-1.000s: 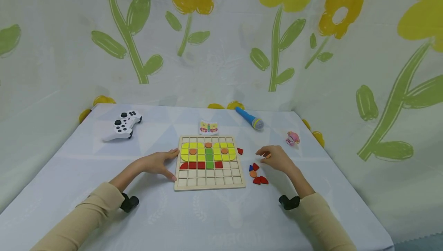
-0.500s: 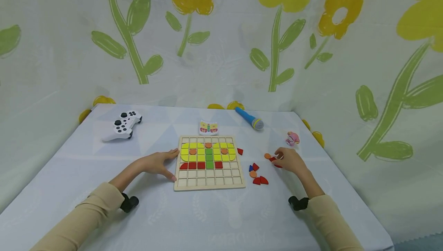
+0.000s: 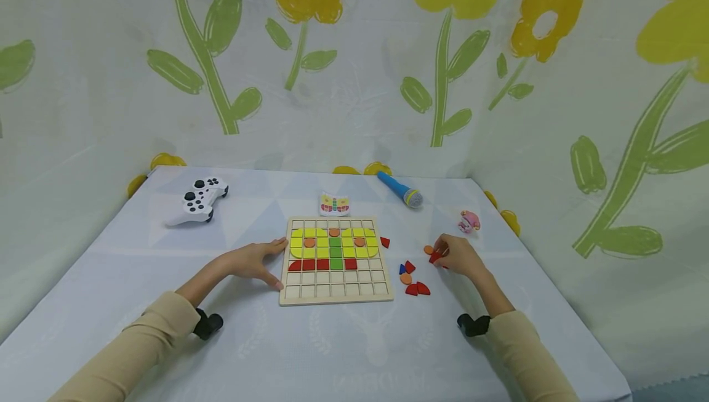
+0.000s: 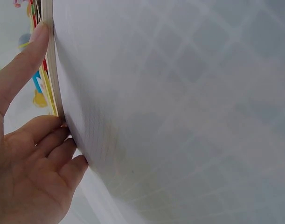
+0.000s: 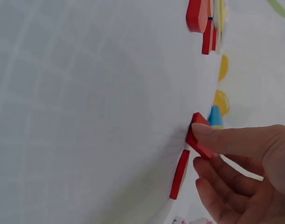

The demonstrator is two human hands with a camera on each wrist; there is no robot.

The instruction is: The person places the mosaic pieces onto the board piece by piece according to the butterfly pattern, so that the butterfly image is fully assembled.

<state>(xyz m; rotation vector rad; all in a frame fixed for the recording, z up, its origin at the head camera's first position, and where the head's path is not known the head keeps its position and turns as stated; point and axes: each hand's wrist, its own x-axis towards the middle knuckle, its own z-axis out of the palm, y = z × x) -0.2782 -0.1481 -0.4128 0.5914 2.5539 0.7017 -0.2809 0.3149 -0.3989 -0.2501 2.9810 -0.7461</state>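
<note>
A wooden grid board (image 3: pixel 339 291) lies flat with yellow, green, orange and red pieces set in its cells. My left hand (image 3: pixel 248 261) rests against its left edge, thumb near the front corner and fingertips farther back. To the right of the board my right hand (image 3: pixel 460 255) pinches a red piece (image 5: pixel 201 148) between thumb and fingers, tilted at the table surface. Another red piece (image 5: pixel 179 175) lies just beside it in the right wrist view. An orange disc (image 3: pixel 429 249) is next to the fingertips. The held piece's full outline is partly hidden by the thumb.
Loose red pieces (image 3: pixel 423 289), an orange disc (image 3: pixel 406 279) and a blue triangle (image 3: pixel 402 269) lie between board and right hand. Behind stand a butterfly pattern card (image 3: pixel 334 205), a blue microphone (image 3: pixel 400 190) and a pink figurine (image 3: pixel 468 221). A white game controller (image 3: pixel 200 202) lies back left.
My right hand has moved right, leaving an orange disc on the table, and now pinches a red piece there. The left hand has stayed at the board's edge.
</note>
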